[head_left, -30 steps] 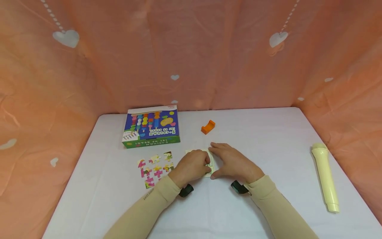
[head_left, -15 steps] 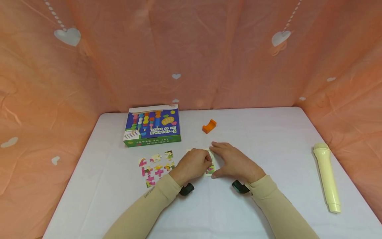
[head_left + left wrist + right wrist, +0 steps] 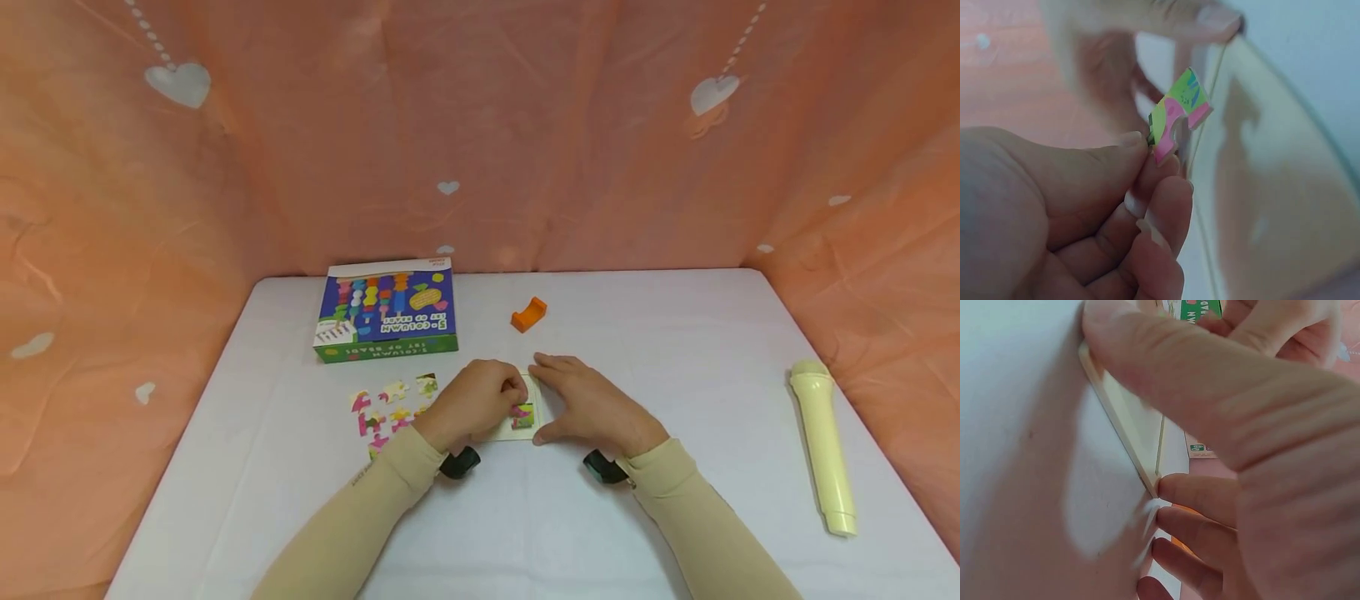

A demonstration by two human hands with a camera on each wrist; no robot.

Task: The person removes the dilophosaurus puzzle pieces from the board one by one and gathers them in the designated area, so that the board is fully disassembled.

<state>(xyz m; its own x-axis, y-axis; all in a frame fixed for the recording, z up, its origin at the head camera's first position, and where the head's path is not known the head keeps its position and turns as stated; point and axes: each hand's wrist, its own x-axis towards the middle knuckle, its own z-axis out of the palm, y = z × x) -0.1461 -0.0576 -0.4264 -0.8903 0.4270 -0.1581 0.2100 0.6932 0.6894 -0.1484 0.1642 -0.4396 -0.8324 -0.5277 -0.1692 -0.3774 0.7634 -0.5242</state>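
Observation:
My left hand (image 3: 480, 398) pinches a small jigsaw piece (image 3: 1179, 112) between thumb and fingers; it is pink, green and yellow with a straight-edged corner. In the head view this puzzle piece (image 3: 522, 416) shows below the fingertips, over the pale puzzle board (image 3: 501, 434). The left wrist view shows the piece tilted and apart from the board's surface (image 3: 1279, 181). My right hand (image 3: 592, 408) spans the board's right side, thumb at the near corner and fingertips at the far corner. Part of the board is hidden under the left hand.
Several loose jigsaw pieces (image 3: 372, 422) lie left of the board, partly behind my left forearm. Behind them stands a blue and green bead-set box (image 3: 386, 308). An orange curved block (image 3: 529, 315) lies beyond the board. A pale yellow microphone-shaped tube (image 3: 823, 450) rests at the far right.
My left hand has lifted and shifted slightly left and away from me, so the colourful piece shows below its fingers. My right hand stays at the board's right side.

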